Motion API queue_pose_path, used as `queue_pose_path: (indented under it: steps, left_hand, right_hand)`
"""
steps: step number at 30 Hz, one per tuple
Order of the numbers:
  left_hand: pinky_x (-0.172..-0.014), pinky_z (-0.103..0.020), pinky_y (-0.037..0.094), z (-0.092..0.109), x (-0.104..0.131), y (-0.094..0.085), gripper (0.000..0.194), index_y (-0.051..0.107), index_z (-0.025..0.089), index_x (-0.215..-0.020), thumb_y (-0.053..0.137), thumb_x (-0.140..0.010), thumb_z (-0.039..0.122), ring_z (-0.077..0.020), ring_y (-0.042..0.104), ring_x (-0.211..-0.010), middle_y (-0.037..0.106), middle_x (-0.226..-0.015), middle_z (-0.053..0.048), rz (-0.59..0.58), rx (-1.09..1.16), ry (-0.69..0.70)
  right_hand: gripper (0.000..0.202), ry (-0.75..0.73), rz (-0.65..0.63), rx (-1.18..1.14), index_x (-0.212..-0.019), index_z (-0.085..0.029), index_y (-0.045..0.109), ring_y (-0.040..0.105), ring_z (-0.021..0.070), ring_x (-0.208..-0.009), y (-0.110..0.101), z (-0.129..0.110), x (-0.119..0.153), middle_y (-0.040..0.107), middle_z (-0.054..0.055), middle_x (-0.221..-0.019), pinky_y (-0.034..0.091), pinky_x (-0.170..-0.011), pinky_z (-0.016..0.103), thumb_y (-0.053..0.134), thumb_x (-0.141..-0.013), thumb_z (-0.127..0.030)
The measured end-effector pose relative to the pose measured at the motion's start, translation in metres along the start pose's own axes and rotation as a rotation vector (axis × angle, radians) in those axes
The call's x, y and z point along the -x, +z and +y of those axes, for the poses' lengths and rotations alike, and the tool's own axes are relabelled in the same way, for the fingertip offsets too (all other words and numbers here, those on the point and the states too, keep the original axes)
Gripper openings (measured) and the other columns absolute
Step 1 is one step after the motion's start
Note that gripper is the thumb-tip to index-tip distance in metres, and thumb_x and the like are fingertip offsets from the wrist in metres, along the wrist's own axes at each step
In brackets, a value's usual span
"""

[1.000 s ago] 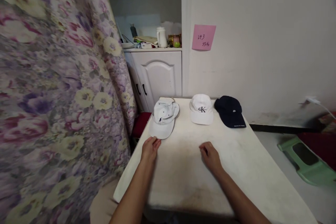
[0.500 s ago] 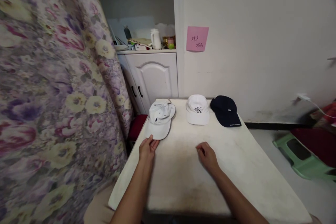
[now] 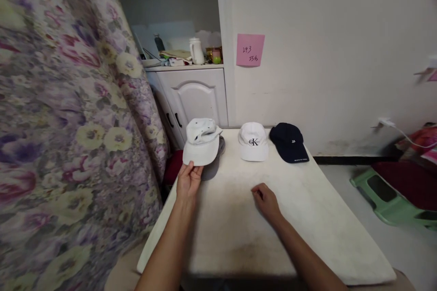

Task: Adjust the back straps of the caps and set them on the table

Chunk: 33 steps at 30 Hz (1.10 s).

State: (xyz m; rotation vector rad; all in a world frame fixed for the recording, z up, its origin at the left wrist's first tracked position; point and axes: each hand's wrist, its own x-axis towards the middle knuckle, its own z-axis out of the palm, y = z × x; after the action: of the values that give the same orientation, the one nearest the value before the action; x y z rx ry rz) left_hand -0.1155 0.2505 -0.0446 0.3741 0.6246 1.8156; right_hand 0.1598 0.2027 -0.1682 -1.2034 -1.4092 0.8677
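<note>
My left hand (image 3: 189, 179) grips the brim of a pale cap (image 3: 202, 152), which is lifted and tilted at the left of the table. Underneath it a grey cap or shadow (image 3: 211, 170) shows, too dark to tell which. A white cap (image 3: 253, 142) with black "CK"-like letters lies near the table's far edge, its brim towards me. Beside it, to the right, rests a dark navy cap (image 3: 289, 142) with small white lettering. My right hand (image 3: 266, 198) is curled above or on the table, nearest to the white cap and touching no cap.
The pale table (image 3: 246, 232) meets the wall. Floral curtain (image 3: 112, 154) hangs at left. Behind stands a white cabinet (image 3: 200, 95) holding a white jug (image 3: 196, 51). A pink note (image 3: 250, 50) is on the wall; a green stool (image 3: 382, 191) stands right.
My left hand has raised the pale cap by its brim and tilted it up off the table. My right hand remains curled in about the same place. The view has shifted slightly.
</note>
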Motion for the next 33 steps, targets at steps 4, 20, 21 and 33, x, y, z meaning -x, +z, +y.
queue_pose_path:
  steps: [4, 20, 21, 33]
  left_hand:
    - [-0.092, -0.027, 0.057, -0.019, 0.045, 0.006, 0.054, 0.057, 0.023, -0.136, 0.059, -0.087, 0.001, -0.0189, 0.073, -0.104, 0.072, -0.126, -0.01, -0.098, 0.008, -0.047]
    - [-0.097, -0.034, 0.053, -0.113, 0.225, -0.046, 0.041, 0.074, 0.023, -0.106, 0.088, -0.067, 0.017, -0.0242, 0.07, -0.107, 0.076, -0.114, -0.006, -0.289, -0.069, -0.637]
    - [-0.095, -0.034, 0.054, -0.111, 0.229, -0.047, 0.04, 0.075, 0.022, -0.104, 0.088, -0.067, 0.017, -0.0249, 0.07, -0.106, 0.077, -0.112, -0.007, -0.31, -0.099, -0.663]
    - [-0.095, -0.038, 0.053, -0.073, 0.193, -0.034, 0.031, 0.075, 0.015, -0.09, 0.074, -0.08, 0.045, -0.0288, 0.073, -0.098, 0.079, -0.082, -0.009, -0.213, -0.045, -0.798]
  right_hand:
    - [0.022, 0.106, -0.048, -0.214, -0.078, -0.019, 0.07, 0.057, 0.0207, -0.069, -0.006, -0.01, -0.003, 0.066, 0.004, -0.073, 0.045, -0.071, 0.034, 0.071, -0.076, -0.041]
    - [0.045, 0.236, -0.083, -1.108, -0.092, -0.024, 0.072, 0.067, 0.0332, -0.112, -0.078, -0.103, 0.036, 0.08, 0.006, -0.088, 0.051, -0.1, 0.049, 0.084, -0.061, -0.054]
    - [0.046, 0.235, -0.097, -1.075, -0.094, -0.022, 0.071, 0.068, 0.0344, -0.111, -0.08, -0.108, 0.039, 0.079, 0.007, -0.089, 0.052, -0.098, 0.05, 0.085, -0.06, -0.05]
    - [0.043, 0.404, -0.392, -1.042, -0.094, -0.015, 0.07, 0.074, 0.0366, -0.092, -0.099, -0.13, 0.073, 0.078, 0.012, -0.081, 0.058, -0.084, 0.051, 0.074, -0.059, -0.039]
